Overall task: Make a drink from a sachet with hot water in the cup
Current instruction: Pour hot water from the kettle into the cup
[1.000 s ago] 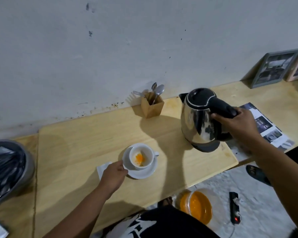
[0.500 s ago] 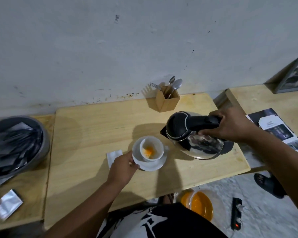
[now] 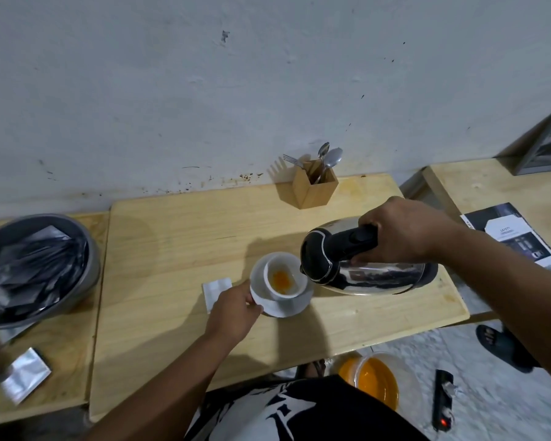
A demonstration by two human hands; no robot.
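A white cup (image 3: 296, 289) with orange powder in its bottom stands on a white saucer (image 3: 291, 307) near the middle of the wooden table (image 3: 172, 249). My left hand (image 3: 234, 308) grips the saucer's left rim. My right hand (image 3: 401, 232) is closed around the black handle of a steel kettle (image 3: 372, 275), which is tipped far over to the left with its black lid end at the cup's right rim. I cannot see any water stream. A white sachet (image 3: 217, 289) lies flat just left of the saucer.
A wooden holder (image 3: 314, 187) with spoons and a fork stands by the wall. A grey bowl (image 3: 42, 268) of dark sachets and a silver sachet (image 3: 24, 374) lie at left. Leaflets (image 3: 516, 237) are on the right table. A bowl of orange liquid (image 3: 371, 380) and a power strip (image 3: 442, 399) are on the floor.
My right hand has carried the kettle left from its upright spot and tipped it over the cup. My left hand has stayed on the saucer.
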